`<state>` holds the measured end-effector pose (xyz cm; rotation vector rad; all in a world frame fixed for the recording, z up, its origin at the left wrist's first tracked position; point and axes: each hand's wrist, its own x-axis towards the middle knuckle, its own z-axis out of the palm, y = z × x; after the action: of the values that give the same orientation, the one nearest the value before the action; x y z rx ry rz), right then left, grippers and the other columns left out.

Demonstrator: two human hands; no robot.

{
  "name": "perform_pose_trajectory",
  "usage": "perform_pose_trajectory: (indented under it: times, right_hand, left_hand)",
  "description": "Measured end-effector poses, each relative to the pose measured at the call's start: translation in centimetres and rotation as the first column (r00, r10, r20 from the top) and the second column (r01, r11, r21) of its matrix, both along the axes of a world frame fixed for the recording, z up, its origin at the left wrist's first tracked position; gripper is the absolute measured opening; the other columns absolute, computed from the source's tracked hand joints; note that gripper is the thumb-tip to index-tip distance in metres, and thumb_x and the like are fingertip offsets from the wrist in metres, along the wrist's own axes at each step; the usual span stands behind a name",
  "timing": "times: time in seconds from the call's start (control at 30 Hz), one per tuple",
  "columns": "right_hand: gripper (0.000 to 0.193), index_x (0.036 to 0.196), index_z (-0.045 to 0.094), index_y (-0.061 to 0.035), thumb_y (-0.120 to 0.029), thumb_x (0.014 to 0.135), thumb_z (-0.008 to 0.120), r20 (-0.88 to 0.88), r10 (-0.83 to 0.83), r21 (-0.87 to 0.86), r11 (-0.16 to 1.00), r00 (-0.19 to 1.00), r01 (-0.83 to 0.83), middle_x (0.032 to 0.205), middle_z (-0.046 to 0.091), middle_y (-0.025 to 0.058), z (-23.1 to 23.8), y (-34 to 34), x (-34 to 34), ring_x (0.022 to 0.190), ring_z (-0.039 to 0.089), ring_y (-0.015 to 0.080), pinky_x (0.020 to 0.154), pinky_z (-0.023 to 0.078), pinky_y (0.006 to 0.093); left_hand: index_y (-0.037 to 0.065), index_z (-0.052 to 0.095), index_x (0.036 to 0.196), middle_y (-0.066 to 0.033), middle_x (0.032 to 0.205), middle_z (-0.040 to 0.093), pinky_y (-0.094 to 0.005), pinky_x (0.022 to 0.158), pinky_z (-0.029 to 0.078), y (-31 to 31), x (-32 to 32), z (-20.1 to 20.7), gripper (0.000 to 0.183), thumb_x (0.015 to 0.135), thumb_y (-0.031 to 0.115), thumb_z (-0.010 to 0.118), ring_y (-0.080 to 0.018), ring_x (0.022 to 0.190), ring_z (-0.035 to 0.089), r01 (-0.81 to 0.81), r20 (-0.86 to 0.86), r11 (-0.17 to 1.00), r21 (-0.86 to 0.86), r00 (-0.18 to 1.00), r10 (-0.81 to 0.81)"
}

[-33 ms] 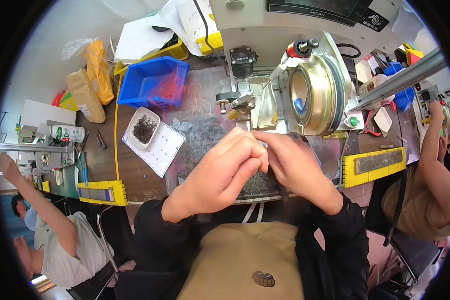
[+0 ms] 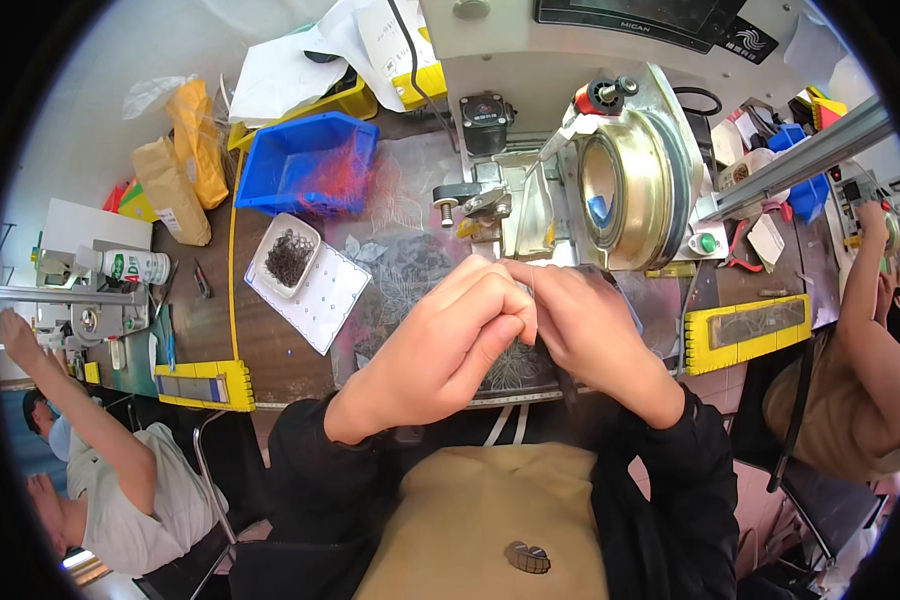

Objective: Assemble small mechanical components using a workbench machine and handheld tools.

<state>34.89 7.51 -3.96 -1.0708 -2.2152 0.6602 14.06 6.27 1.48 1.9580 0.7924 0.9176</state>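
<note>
Near the metal wheel (image 2: pixel 646 185), left hand (image 2: pixel 455 335) pinched closed, right hand (image 2: pixel 588 325) against it, right grip unclear

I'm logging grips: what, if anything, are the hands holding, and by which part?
It cannot be told: the left hand and right hand are close together, and anything held is hidden or too small.

Ahead of the left hand (image 2: pixel 450 340) and right hand (image 2: pixel 587 325), passage is blocked by the metal fixture (image 2: pixel 488 198) and, to its right, the brass-coloured wheel (image 2: pixel 642 185). Leftward, the white dish (image 2: pixel 272 283) and blue bin (image 2: pixel 261 170) obstruct a far reach; nearer the edge, brown tabletop (image 2: pixel 282 376) beside the patterned card (image 2: pixel 322 312) affords room.
</note>
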Motion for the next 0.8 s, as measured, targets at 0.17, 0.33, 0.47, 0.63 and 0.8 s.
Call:
perform_pose_trajectory:
  times: [0.17,0.33,0.47,0.63,0.8]
  right_hand:
    - [0.051,0.129,0.059,-0.0147,-0.005,0.079,0.067,0.31,-0.033,0.178,0.984,0.95,-0.024,0.088,0.06,0.004,-0.5,0.5,-0.7,0.083,0.065,0.0227,0.067,0.054,0.04]
    - [0.04,0.118,0.063,-0.0131,-0.02,0.08,0.07,0.31,-0.074,0.243,0.97,0.948,-0.004,0.082,0.059,0.0018,-1.7,0.9,-1.2,0.078,0.063,0.0236,0.067,0.047,0.038]
    - [0.021,0.098,0.064,-0.0114,-0.011,0.078,0.071,0.16,-0.081,0.331,0.943,0.984,0.023,0.08,0.056,0.0021,-0.7,0.8,-1.5,0.077,0.063,0.0203,0.06,0.05,0.0374]
    - [0.014,0.089,0.063,-0.0093,-0.015,0.078,0.071,-0.018,-0.025,0.368,0.929,1.0,0.03,0.077,0.054,0.0031,1.5,-0.2,0.4,0.067,0.057,0.0223,0.056,0.039,0.037]
    - [0.015,0.086,0.06,-0.005,-0.018,0.088,0.066,-0.171,0.097,0.406,0.913,0.981,-0.019,0.066,0.049,0.0049,4.3,-1.5,2.4,0.053,0.05,0.0218,0.049,0.031,0.0342]
  left_hand:
    - [0.003,0.056,0.092,-0.0088,0.088,0.054,-0.0326,0.075,0.043,-0.2,-0.2,-0.5,0.007,0.097,0.002,0.051,-0.0241,0.083,0.05,-0.01,-0.014,0.999,0.034,1.0,0.01]
    - [0.003,0.055,0.092,-0.0093,0.088,0.054,-0.0348,0.078,0.043,-0.4,-0.4,-0.8,0.006,0.097,0.002,0.052,-0.026,0.084,0.05,-0.007,-0.005,0.999,0.037,1.0,0.008]
    - [0.003,0.056,0.092,-0.0102,0.088,0.055,-0.0387,0.078,0.044,-0.6,-0.3,-1.5,0.005,0.092,-0.001,0.058,-0.0312,0.085,0.051,-0.035,0.026,0.997,0.07,0.999,0.033]
    - [0.006,0.057,0.093,-0.0083,0.086,0.056,-0.0389,0.075,0.044,-0.3,-0.7,-2.7,0.01,0.088,0.001,0.064,-0.0298,0.084,0.053,-0.06,-0.002,0.984,0.166,0.998,0.061]
    - [0.007,0.057,0.093,-0.0071,0.085,0.057,-0.0405,0.078,0.045,-0.4,-1.3,-4.5,0.018,0.081,-0.004,0.065,-0.0307,0.083,0.053,-0.095,-0.082,0.956,0.279,0.989,0.122]
